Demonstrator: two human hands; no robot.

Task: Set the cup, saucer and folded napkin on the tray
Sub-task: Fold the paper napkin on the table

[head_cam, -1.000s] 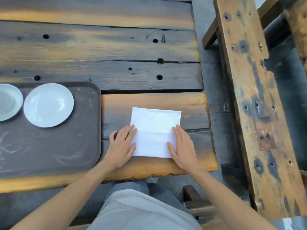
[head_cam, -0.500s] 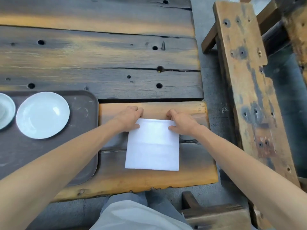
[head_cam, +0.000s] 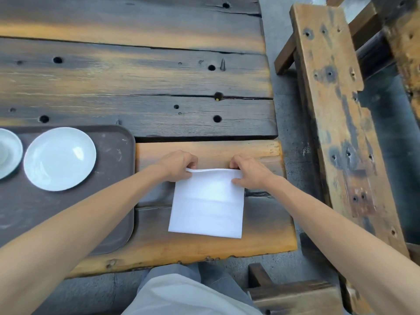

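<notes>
A white napkin (head_cam: 208, 205) lies flat on the wooden table, right of the tray. My left hand (head_cam: 178, 164) pinches its far left corner and my right hand (head_cam: 247, 170) pinches its far right corner; the far edge is lifted slightly off the wood. A dark brown tray (head_cam: 111, 201) sits at the left. On it rests a white saucer (head_cam: 59, 158). Another white dish (head_cam: 9, 153), cut off by the left frame edge, stands beside the saucer; I cannot tell whether it is the cup.
The table (head_cam: 136, 87) is made of rough dark planks with holes and a gap behind the napkin. A wooden bench (head_cam: 336, 123) runs along the right side, with bare floor between it and the table. My lap shows below the table's near edge.
Both hands moved from the napkin's near edge to its far edge and took hold of the two far corners. The far edge now lifts a little.
</notes>
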